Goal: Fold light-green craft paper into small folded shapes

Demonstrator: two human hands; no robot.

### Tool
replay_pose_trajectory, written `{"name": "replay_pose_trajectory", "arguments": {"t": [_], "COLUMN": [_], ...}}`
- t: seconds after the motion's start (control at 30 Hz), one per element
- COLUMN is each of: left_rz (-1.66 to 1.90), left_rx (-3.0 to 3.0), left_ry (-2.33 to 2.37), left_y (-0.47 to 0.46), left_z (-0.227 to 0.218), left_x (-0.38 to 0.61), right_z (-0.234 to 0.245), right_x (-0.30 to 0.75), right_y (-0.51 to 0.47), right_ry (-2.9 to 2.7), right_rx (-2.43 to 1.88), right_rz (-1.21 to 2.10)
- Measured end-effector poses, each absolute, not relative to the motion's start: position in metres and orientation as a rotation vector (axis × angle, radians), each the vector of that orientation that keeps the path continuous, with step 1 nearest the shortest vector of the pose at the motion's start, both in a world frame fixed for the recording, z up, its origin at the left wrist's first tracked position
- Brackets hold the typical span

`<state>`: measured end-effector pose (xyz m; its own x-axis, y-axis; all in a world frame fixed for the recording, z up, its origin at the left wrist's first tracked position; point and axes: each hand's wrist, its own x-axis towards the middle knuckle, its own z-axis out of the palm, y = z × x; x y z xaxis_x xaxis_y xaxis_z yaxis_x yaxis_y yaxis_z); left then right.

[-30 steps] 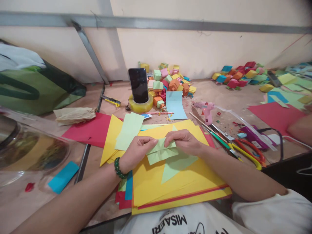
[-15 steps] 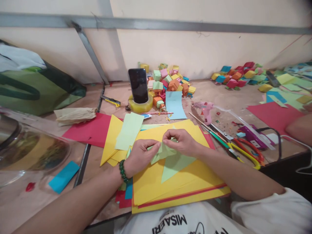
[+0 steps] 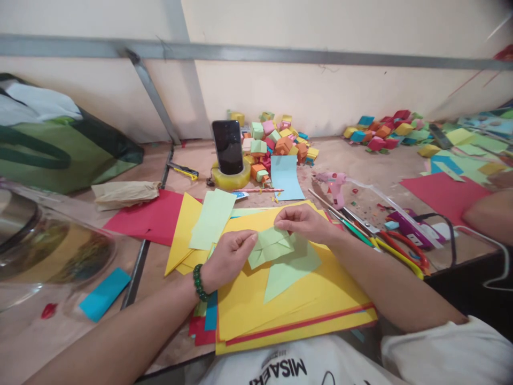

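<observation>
A small creased piece of light green paper point(image 3: 271, 247) is stretched between my two hands, its fold lines and flaps facing up. My left hand point(image 3: 230, 258), with a green bead bracelet at the wrist, pinches the paper's left edge between thumb and forefinger. At the upper right corner my right hand point(image 3: 301, 222) pinches it too, fingers curled. Below it, a flat light green sheet point(image 3: 289, 275) with a pointed corner lies on a stack of yellow paper point(image 3: 320, 299). Another light green strip point(image 3: 212, 216) rests on yellow sheets left of my hands.
Behind the stack a phone point(image 3: 227, 147) leans upright in a tape roll point(image 3: 230, 176), beside a heap of folded paper cubes point(image 3: 264, 139). A pink glue gun point(image 3: 336, 187) and scissors point(image 3: 404, 254) lie right. A utility knife point(image 3: 183, 170) lies left. Another person's arm point(image 3: 487, 211) shows far right.
My hands have moved apart, and the creased green paper between them is now spread flatter with its folds showing. The view has tilted slightly.
</observation>
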<state>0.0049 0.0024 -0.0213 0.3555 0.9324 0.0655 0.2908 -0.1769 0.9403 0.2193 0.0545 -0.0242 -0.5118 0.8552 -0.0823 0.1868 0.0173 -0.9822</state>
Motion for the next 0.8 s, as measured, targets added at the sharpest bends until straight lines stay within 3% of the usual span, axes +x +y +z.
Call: {"name": "replay_pose_trajectory", "arguments": {"t": [0.8], "left_rz": [0.942], "left_rx": [0.869], "left_ry": [1.046], "left_y": [0.009], "left_z": [-0.027], "left_x": [0.007], "right_z": [-0.03], "right_x": [0.202], "right_y": [0.042], "right_ry": [-1.437], "right_rx": [-0.975], "right_rz": [1.594]}}
